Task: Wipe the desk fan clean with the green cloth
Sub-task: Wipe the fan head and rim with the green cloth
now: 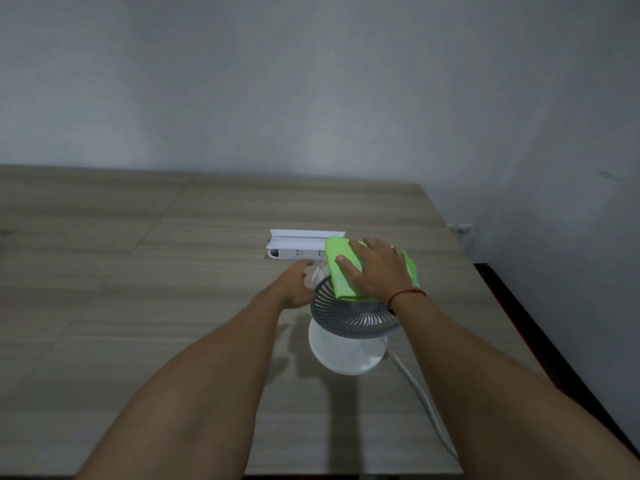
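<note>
The desk fan [349, 317] stands on the counter [138, 271] on its round white base [343, 355], with the grey grille tilted up toward the camera. The green cloth [341, 268] lies folded over the head's top edge, from about 11 to 1 o'clock on the grille.

The step in hand looks like wiping the head's rim and housing. To do it well, the pad should stay folded thick and travel round the rim in one direction, so dust is carried off and not pushed between the slats. Pressure should be light, because the head sits on a tilting neck and may nod. The other hand should brace opposite each stroke.

The right hand [377, 271] lies flat on the cloth. Its fingers [372, 242] are spread and nearly straight, and the thumb reaches toward 10 o'clock. It presses the cloth down and pinches nothing. The left hand [294, 285] meets the head at 9 o'clock. Its fingers [304, 263] look stretched along the side, steadying it; how far they wrap behind is hidden.

A white power strip [298, 252] lies just beyond the fan at 12 o'clock. The cord [426, 403] trails off toward 5 o'clock, so wide sweeps could snag it.
</note>
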